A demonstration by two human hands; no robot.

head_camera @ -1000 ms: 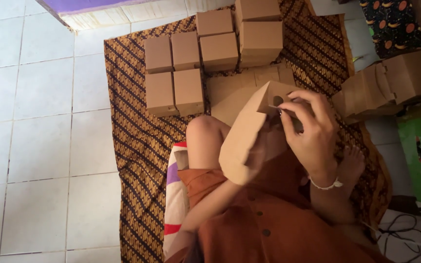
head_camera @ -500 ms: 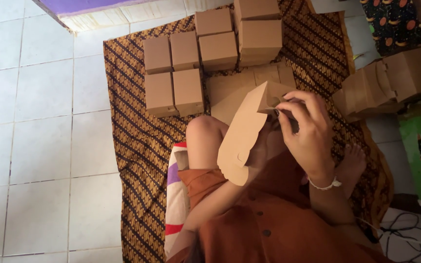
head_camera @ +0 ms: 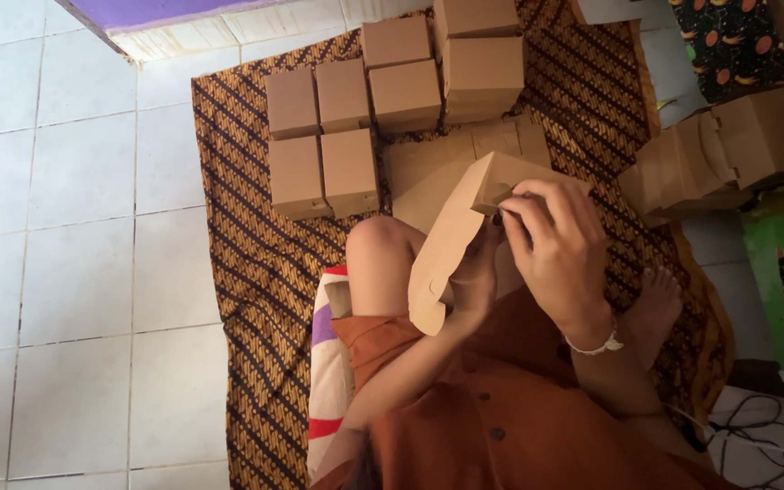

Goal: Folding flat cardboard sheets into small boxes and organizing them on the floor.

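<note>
Batik mat [head_camera: 256,272] on tiled floor [head_camera: 74,227], folded boxes [head_camera: 324,136] stacked behind.
Half-folded carton [head_camera: 451,245] was gripped by both hands, right hand [head_camera: 555,245] pinching a flap, left hand [head_camera: 474,281] closed underneath; flap could get creased if forced.

The cardboard box [head_camera: 451,240] hides most of the left hand [head_camera: 475,281]; the patterned mat [head_camera: 256,263] runs off the bottom edge.

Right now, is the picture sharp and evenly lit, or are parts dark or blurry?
Head view: soft daylight on the floor tiles and stacked boxes, all sharp; the right hand and unfolded box look clear; the orange shirt at the bottom sits in shade.
</note>
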